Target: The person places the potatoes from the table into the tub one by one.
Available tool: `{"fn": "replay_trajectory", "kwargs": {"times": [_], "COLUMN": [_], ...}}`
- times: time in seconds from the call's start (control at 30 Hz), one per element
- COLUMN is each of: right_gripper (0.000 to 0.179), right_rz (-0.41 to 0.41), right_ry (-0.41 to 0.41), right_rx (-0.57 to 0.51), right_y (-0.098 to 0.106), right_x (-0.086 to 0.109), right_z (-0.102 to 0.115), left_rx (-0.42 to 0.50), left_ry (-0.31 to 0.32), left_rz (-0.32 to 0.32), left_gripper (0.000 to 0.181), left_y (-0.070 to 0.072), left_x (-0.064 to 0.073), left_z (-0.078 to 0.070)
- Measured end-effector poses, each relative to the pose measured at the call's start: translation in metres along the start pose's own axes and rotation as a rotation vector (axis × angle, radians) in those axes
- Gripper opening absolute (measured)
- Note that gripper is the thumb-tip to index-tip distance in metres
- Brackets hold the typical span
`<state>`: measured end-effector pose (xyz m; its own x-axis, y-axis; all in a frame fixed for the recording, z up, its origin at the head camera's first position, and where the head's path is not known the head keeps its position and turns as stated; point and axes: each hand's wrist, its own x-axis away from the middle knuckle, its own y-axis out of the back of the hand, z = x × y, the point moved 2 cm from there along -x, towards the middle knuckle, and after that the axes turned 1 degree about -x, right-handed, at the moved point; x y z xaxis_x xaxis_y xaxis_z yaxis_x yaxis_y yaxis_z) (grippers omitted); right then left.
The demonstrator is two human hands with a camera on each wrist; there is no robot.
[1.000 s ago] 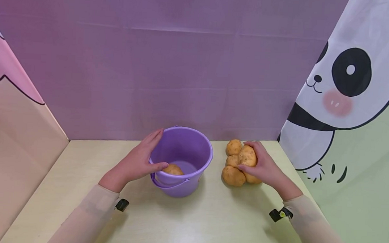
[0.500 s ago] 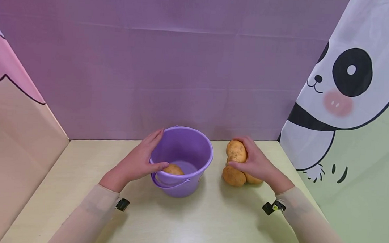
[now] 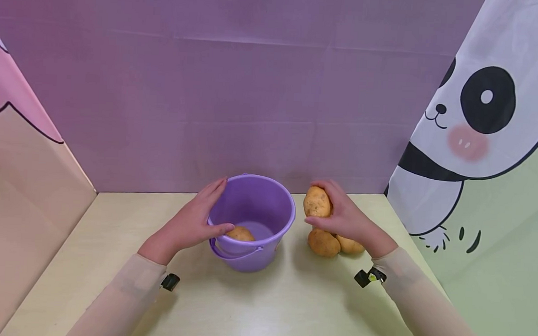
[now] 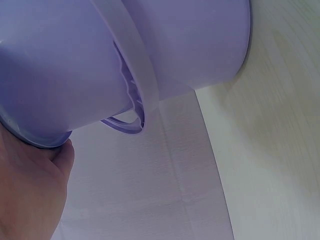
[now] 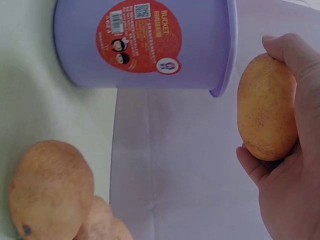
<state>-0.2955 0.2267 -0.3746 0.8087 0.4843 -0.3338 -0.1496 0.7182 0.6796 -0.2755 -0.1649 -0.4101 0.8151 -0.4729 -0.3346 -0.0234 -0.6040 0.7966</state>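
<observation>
A purple plastic bucket (image 3: 251,260) stands upright on the table, and one potato (image 3: 241,234) lies inside it. My left hand (image 3: 190,228) holds the bucket's left rim, thumb across the front edge and fingers along the far side. In the left wrist view, the hand (image 4: 32,187) meets the rim, and the bucket's handle (image 4: 132,50) hangs down. To the right of the bucket, my right hand (image 3: 350,219) grips a potato (image 3: 317,202) between thumb and fingers. The right wrist view shows this held potato (image 5: 267,107) beyond the bucket's rim, raised off the table.
Below the right hand, more potatoes lie on the table, among them a front one (image 3: 323,243) and one beside it (image 3: 351,246). A purple backdrop (image 3: 272,98) rises behind the table (image 3: 253,312). A panda-print panel (image 3: 479,207) borders the right side.
My right hand has lifted the potato from the pile and carried it left toward the bucket. The left hand and bucket have stayed in place.
</observation>
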Motion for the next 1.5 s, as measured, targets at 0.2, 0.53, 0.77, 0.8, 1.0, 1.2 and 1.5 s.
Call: {"fn": "replay_trajectory", "kwargs": {"times": [0.2, 0.53, 0.77, 0.8, 1.0, 1.2, 1.5], "right_gripper": [0.079, 0.084, 0.083, 0.083, 0.086, 0.087, 0.084], "right_rz": [0.009, 0.037, 0.060, 0.063, 0.084, 0.118, 0.163], "right_ry": [0.033, 0.083, 0.113, 0.112, 0.112, 0.146, 0.193], "right_rx": [-0.006, -0.015, -0.043, -0.046, -0.031, -0.017, -0.008], "right_y": [-0.003, -0.014, -0.023, -0.023, -0.028, -0.036, -0.048], "right_x": [-0.010, -0.027, -0.037, -0.038, -0.047, -0.060, -0.077], "right_z": [0.009, 0.021, 0.028, 0.029, 0.034, 0.035, 0.039], "left_rx": [0.006, 0.006, 0.004, 0.003, -0.002, -0.004, 0.002], "left_ry": [-0.003, -0.003, -0.008, -0.009, -0.016, -0.013, -0.012], "left_rz": [-0.005, -0.005, -0.008, -0.009, -0.013, -0.011, -0.007], "left_gripper": [0.111, 0.111, 0.111, 0.112, 0.112, 0.112, 0.112], "left_y": [-0.001, -0.001, -0.001, -0.001, 0.000, 0.001, -0.001], "left_x": [0.000, 0.001, 0.002, 0.002, 0.001, 0.000, -0.001], "left_z": [0.001, 0.001, 0.000, 0.001, 0.001, 0.001, 0.003]}}
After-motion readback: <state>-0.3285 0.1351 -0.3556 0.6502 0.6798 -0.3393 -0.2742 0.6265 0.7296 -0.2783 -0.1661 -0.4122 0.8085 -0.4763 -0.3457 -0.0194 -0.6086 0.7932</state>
